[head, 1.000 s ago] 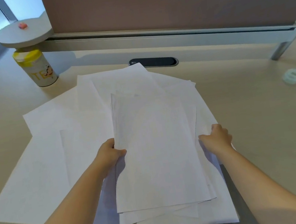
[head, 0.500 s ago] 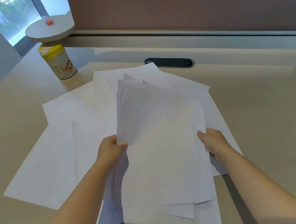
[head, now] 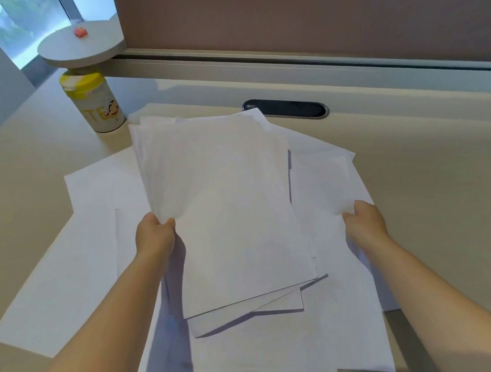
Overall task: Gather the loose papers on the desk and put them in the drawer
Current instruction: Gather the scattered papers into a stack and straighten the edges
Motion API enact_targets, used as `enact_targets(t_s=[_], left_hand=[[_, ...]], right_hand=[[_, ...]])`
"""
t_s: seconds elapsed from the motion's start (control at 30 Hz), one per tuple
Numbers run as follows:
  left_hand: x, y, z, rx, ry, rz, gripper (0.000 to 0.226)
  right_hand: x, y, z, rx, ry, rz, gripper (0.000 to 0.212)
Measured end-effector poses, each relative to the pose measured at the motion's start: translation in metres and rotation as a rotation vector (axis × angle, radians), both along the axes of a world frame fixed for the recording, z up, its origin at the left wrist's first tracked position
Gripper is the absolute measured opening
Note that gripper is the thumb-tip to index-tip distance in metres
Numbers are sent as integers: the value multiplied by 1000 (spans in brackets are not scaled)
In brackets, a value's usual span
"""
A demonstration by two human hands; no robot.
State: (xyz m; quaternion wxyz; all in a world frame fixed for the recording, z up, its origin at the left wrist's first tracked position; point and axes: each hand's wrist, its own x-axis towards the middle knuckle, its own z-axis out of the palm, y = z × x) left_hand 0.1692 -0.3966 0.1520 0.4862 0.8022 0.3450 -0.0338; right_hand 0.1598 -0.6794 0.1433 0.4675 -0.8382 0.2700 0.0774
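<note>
Both our hands pinch paper, the left hand (head: 156, 238) gripping the raised stack (head: 228, 207), long axis running away from us, the right hand (head: 363, 220) nipping a sheet (head: 324, 186) just beside it on the surface (head: 431, 188).

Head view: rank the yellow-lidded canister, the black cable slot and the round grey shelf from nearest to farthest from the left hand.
From the left hand:
1. Yellow-lidded canister, ahead and slightly left on the desk.
2. Black cable slot, ahead to the right, near the partition.
3. Round grey shelf, above and behind the canister, by the window.

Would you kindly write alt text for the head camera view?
The left hand lifts a stack of white papers while the right hand grips another sheet's edge; more loose sheets cover the beige desk.
</note>
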Motion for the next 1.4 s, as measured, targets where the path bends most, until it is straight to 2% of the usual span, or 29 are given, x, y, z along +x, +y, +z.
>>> enact_targets(t_s=[0.2, 0.3, 0.4, 0.53, 0.6, 0.7, 0.83, 0.93, 1.03, 1.1, 1.2, 1.23, 1.3, 1.4], left_hand=[[35, 6, -2, 50, 47, -61, 29], [46, 13, -3, 61, 74, -80, 13], [52, 19, -5, 42, 106, -79, 19], [55, 26, -6, 39, 127, -82, 33], [54, 27, -4, 18, 117, -85, 30], [50, 29, 0, -55, 70, -65, 12], [41, 22, 3, -131, 43, -65, 31], [29, 10, 3, -132, 42, -68, 32], [14, 0, 4, -141, 49, -68, 34], [5, -2, 5, -155, 67, -62, 35], [-6, 0, 5, -187, 77, -50, 37], [-9, 1, 6, -187, 77, -55, 37], [-14, 0, 6, -183, 67, -73, 36], [-23, -2, 4, -175, 55, -118, 34]], right_hand=[[43, 17, -2, 57, -117, -96, 34], [69, 24, -1, -19, -95, -37, 40], [86, 34, -2, 28, -69, -17, 42], [96, 48, -9, 226, -39, -38, 41], [96, 50, -10, 196, -20, 22, 37], [88, 45, -3, 146, -10, 71, 50], [67, 25, 7, 27, -47, 111, 56], [46, 11, 10, -110, -148, 113, 52], [30, 1, 15, -129, -244, 12, 42], [22, -4, 18, -101, -230, -29, 29], [6, -6, 19, 93, -174, -91, 15], [0, -7, 19, 114, -158, -97, 19], [-13, -8, 13, 36, -116, -38, 43], [-31, -5, 3, -31, 4, 21, 50]])
